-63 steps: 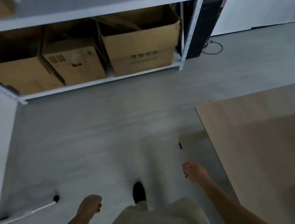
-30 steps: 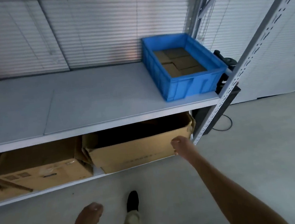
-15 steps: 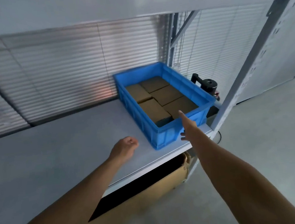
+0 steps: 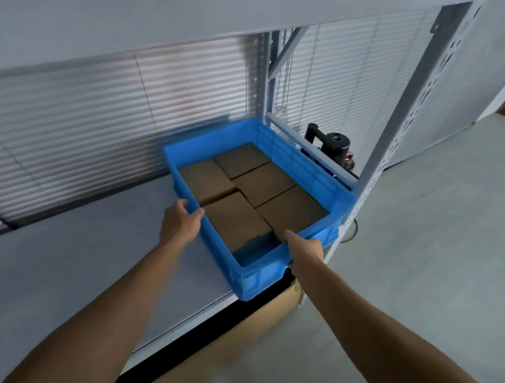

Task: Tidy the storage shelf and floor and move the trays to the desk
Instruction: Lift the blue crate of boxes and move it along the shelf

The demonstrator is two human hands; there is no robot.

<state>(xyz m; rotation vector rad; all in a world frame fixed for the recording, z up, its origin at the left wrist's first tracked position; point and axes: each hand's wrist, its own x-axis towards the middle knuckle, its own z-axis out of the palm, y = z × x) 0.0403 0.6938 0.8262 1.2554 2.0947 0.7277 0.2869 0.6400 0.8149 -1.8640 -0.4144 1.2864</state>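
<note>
On the grey shelf point(image 4: 82, 252), the blue tray point(image 4: 262, 277) runs lengthwise away; left hand point(image 4: 180, 220) and right hand point(image 4: 305, 249) clamp its rim.

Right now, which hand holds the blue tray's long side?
The left hand, gripping the blue tray by its long left wall; the right hand grips the short near end instead.

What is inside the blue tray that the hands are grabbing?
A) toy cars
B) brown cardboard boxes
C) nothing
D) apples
B: the blue tray is filled with brown cardboard boxes, lying flat and packed side by side.
</note>
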